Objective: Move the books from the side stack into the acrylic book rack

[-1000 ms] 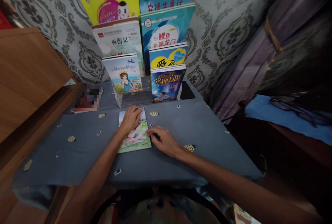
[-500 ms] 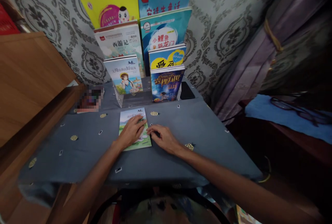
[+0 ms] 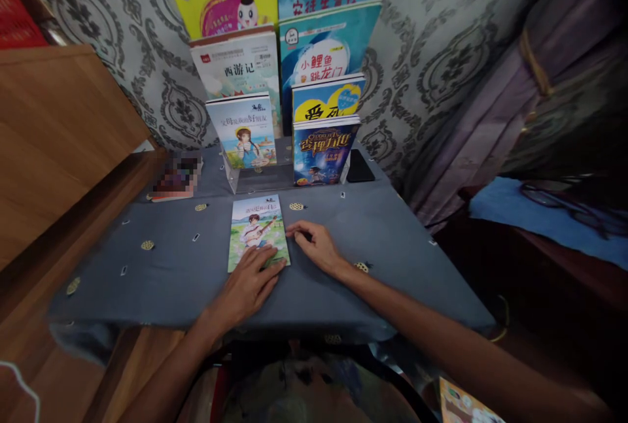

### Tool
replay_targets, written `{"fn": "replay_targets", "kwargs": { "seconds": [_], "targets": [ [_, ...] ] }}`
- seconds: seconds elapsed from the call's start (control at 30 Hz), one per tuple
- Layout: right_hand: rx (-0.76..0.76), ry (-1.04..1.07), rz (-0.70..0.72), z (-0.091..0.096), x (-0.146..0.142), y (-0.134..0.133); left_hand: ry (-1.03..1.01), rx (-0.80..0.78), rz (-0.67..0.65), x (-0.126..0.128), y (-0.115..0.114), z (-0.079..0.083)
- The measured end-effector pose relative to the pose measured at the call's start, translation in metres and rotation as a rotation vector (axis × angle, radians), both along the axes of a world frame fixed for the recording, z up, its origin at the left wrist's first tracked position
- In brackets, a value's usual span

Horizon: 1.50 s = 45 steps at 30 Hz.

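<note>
A thin picture book point(image 3: 257, 225) with a green cover lies flat on the grey tablecloth point(image 3: 373, 259). My left hand point(image 3: 248, 286) rests flat at the book's near edge, fingers stretched out onto its lower corner. My right hand point(image 3: 315, 244) lies on the cloth just right of the book, fingers curled loosely, touching the cloth beside the book's right edge; nothing shows in it.
A tiered clear stand point(image 3: 255, 178) at the table's back holds several upright children's books point(image 3: 321, 148). A black phone point(image 3: 360, 166) lies right of it, a blurred item point(image 3: 175, 176) to its left. A wooden cabinet point(image 3: 53, 129) stands left, curtains point(image 3: 500, 83) right.
My left hand has slid back from the book's top down to its near edge, uncovering the cover. My right hand has stayed beside the book. The camera shifted slightly.
</note>
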State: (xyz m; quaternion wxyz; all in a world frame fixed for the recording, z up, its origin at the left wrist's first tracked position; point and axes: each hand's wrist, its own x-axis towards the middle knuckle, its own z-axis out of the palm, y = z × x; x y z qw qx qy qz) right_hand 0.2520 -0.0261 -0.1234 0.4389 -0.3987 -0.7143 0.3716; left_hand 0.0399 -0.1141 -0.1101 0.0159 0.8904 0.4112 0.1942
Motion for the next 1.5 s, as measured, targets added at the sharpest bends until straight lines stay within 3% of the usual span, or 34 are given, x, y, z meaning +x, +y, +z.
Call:
{"fn": "replay_targets", "kwargs": {
  "seconds": [0.13, 0.33, 0.47, 0.57, 0.7, 0.9, 1.1, 1.27, 1.37, 1.5],
  "targets": [
    [0.047, -0.060, 0.005, 0.000, -0.001, -0.002, 0.003, 0.038, 0.029, -0.011, -0.014, -0.004],
    [0.075, -0.128, 0.045, 0.000, -0.001, -0.003, -0.025, 0.047, 0.073, -0.051, -0.029, -0.005],
    [0.096, -0.178, 0.066, 0.003, 0.000, -0.006, -0.081, 0.091, 0.173, -0.070, -0.033, -0.006],
    [0.113, -0.208, 0.062, 0.005, 0.000, -0.007, -0.026, 0.156, 0.253, -0.065, -0.034, -0.007],
    [0.120, -0.202, 0.059, 0.006, 0.000, -0.008, 0.056, 0.157, 0.246, -0.035, -0.030, -0.005],
    [0.082, -0.187, 0.115, 0.012, 0.000, -0.013, -0.026, 0.058, 0.293, -0.003, 0.004, 0.003],
    [0.199, -0.329, 0.444, 0.016, -0.023, -0.030, 0.103, -0.055, 0.333, 0.001, 0.059, 0.023],
    [0.299, -0.316, 0.713, 0.012, -0.041, -0.030, 0.290, -0.121, 0.426, 0.021, 0.094, 0.036],
    [0.229, -0.212, 0.629, 0.010, -0.033, -0.015, 0.371, -0.093, 0.465, 0.032, 0.101, 0.036],
    [0.057, 0.022, 0.221, 0.009, -0.014, 0.027, 0.415, -0.045, 0.467, 0.040, 0.099, 0.032]
  ]
}}
